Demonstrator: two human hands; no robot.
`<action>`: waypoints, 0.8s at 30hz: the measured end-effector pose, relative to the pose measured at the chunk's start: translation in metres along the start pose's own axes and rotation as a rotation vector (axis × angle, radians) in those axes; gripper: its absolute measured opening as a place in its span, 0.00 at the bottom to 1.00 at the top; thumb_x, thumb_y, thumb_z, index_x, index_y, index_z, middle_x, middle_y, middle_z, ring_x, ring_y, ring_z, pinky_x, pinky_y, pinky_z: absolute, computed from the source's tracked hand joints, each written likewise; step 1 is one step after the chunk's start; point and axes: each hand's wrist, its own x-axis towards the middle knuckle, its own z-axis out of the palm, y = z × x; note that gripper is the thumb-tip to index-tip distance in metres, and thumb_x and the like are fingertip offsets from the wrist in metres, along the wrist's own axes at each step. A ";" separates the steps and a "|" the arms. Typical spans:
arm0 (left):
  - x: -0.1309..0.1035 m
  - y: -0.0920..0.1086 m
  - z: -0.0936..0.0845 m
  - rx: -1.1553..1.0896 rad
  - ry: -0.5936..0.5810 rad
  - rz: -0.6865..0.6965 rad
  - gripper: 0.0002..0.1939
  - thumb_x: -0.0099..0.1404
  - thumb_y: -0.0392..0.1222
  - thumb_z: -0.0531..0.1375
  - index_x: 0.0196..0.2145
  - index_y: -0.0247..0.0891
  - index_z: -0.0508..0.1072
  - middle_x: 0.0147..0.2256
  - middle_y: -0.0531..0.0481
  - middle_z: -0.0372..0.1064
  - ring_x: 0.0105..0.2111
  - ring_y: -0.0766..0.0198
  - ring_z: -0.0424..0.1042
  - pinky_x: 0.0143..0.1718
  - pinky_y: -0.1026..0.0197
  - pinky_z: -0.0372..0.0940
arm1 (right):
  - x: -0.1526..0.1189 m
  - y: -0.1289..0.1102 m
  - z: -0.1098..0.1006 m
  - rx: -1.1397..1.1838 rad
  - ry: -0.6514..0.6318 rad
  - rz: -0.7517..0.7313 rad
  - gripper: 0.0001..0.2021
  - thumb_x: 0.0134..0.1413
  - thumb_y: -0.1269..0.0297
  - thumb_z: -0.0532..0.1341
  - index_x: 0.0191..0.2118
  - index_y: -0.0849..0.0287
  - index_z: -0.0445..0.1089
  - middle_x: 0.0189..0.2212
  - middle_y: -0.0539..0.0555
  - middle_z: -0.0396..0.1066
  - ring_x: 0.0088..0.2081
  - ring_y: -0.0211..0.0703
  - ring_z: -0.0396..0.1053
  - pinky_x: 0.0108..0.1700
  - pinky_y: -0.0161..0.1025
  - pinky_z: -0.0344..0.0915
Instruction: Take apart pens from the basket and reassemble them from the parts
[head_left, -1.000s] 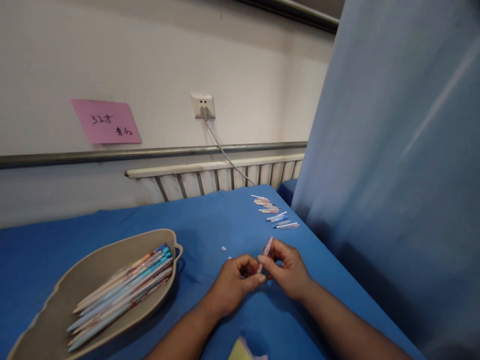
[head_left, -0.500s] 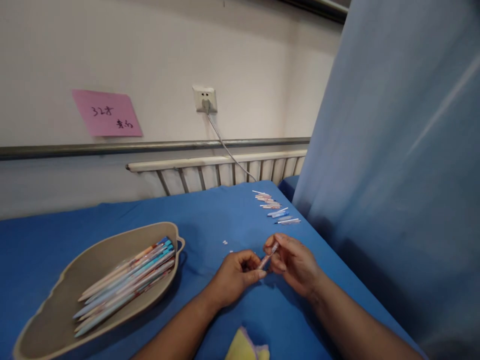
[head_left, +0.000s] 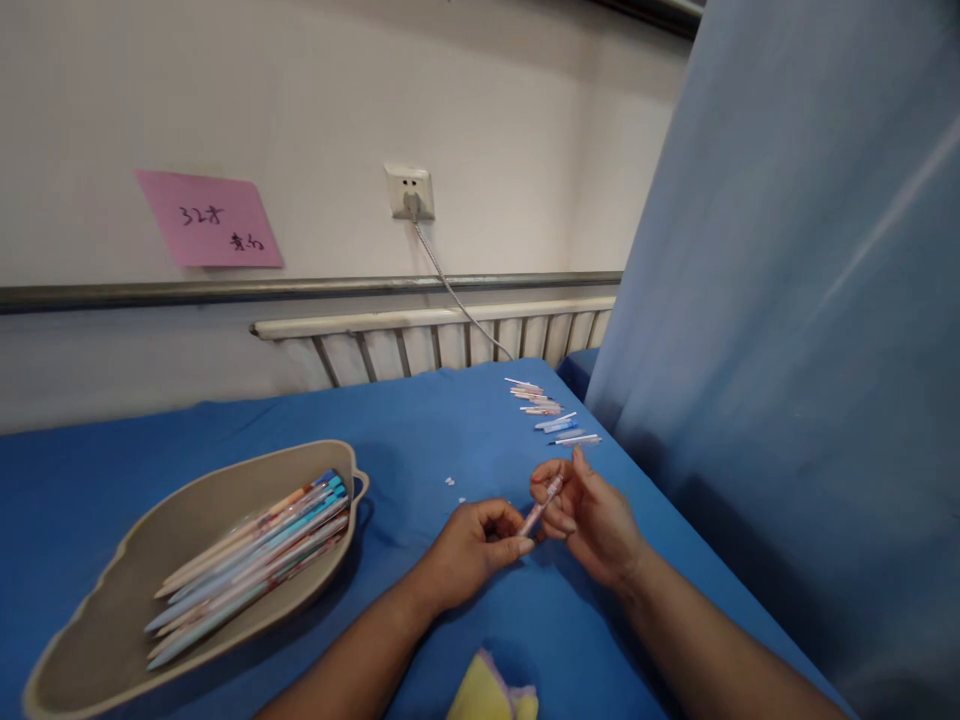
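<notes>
Beige, leaf-shaped plastic tray: bundle of slender multicoloured pens, presumably done. Room between tray and left hand, which pinches a slim pinkish pen barrel, likely mid-work. Right hand: thumb lifted, fingers curled at barrel's upper end; grip unclear. Slim pale-and-blue pieces, probably remaining, near blue cloth's right edge.

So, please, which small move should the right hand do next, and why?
Perhaps the right hand should lower its thumb onto the upper part of the pinkish pen-like piece, to steady it: the left hand pinches the lower end, while the right thumb stands raised, apart from the piece.
</notes>
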 end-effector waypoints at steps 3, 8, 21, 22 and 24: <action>0.000 0.001 0.000 -0.130 -0.061 -0.080 0.14 0.50 0.46 0.67 0.26 0.32 0.73 0.21 0.54 0.67 0.21 0.70 0.62 0.25 0.67 0.56 | 0.002 0.002 -0.002 -0.024 0.024 0.009 0.21 0.55 0.48 0.55 0.33 0.63 0.72 0.25 0.52 0.68 0.16 0.28 0.52 0.18 0.30 0.51; -0.002 0.006 0.000 -0.244 -0.101 -0.179 0.18 0.52 0.51 0.66 0.30 0.32 0.74 0.27 0.48 0.73 0.23 0.68 0.68 0.26 0.66 0.61 | 0.003 0.003 -0.009 -0.124 0.112 -0.020 0.16 0.53 0.53 0.60 0.37 0.62 0.73 0.29 0.54 0.72 0.17 0.30 0.57 0.19 0.31 0.57; -0.004 0.006 -0.001 -0.326 -0.175 -0.218 0.20 0.58 0.52 0.61 0.36 0.30 0.73 0.28 0.44 0.75 0.20 0.67 0.70 0.20 0.68 0.59 | 0.007 0.007 -0.019 -0.147 0.181 -0.019 0.15 0.50 0.54 0.63 0.36 0.63 0.73 0.29 0.55 0.74 0.18 0.31 0.59 0.20 0.30 0.59; -0.004 0.006 -0.001 -0.329 -0.177 -0.216 0.20 0.58 0.53 0.61 0.36 0.30 0.73 0.28 0.43 0.75 0.20 0.67 0.70 0.20 0.67 0.60 | 0.007 0.007 -0.019 -0.126 0.188 -0.007 0.16 0.51 0.53 0.62 0.35 0.63 0.73 0.28 0.55 0.74 0.19 0.31 0.60 0.20 0.30 0.59; -0.004 0.005 -0.001 -0.332 -0.179 -0.215 0.19 0.58 0.53 0.60 0.36 0.31 0.73 0.28 0.44 0.75 0.21 0.67 0.71 0.21 0.67 0.60 | 0.008 0.006 -0.018 -0.081 0.202 0.017 0.18 0.52 0.51 0.61 0.34 0.63 0.73 0.27 0.55 0.73 0.19 0.32 0.60 0.21 0.31 0.60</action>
